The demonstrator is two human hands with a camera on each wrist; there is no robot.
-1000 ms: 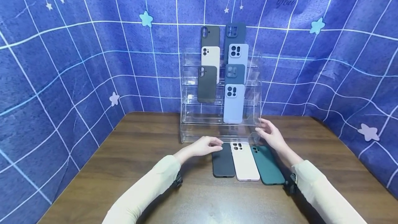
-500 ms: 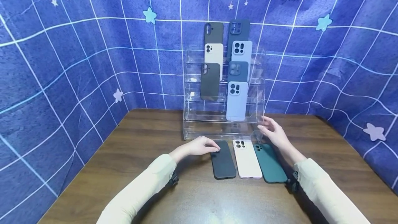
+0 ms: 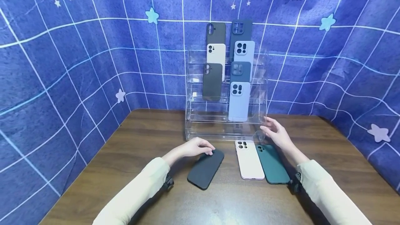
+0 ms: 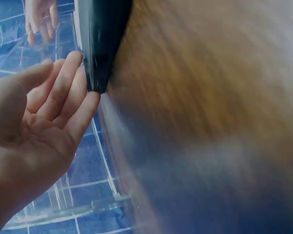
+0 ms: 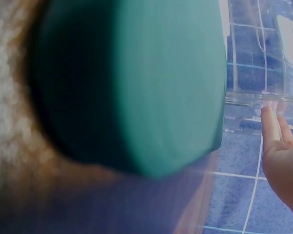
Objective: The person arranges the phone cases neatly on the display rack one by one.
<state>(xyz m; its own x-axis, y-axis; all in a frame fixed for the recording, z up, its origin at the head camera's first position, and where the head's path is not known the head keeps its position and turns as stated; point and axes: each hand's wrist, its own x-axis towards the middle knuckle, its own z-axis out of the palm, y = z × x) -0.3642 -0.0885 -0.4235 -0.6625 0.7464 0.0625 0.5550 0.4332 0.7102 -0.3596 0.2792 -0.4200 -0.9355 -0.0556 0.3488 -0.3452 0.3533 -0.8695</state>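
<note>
In the head view my left hand [image 3: 193, 147] is at the upper end of a black phone case [image 3: 206, 169], which lies slanted on the wooden table. The left wrist view shows the fingers [image 4: 68, 95] extended with their tips against the black case [image 4: 100, 44], the thumb apart from it. My right hand [image 3: 278, 135] has its fingertips at the right side of a clear tiered display stand [image 3: 204, 127]. Its fingers look fairly straight in the right wrist view, beside the clear plastic. A pale pink phone case [image 3: 251, 162] and a green phone case [image 3: 272, 164] lie side by side between the hands.
On the stand's tiers several phone cases lean in two columns, among them a dark grey case [image 3: 212, 84] and a light blue case [image 3: 239, 105]. A blue gridded cloth [image 3: 93, 44] hangs behind and at the sides of the table [image 3: 131, 141].
The black case has slid left, away from the pale pink case, and turned aslant as my left hand moved left with it. My right hand stays at the stand's side.
</note>
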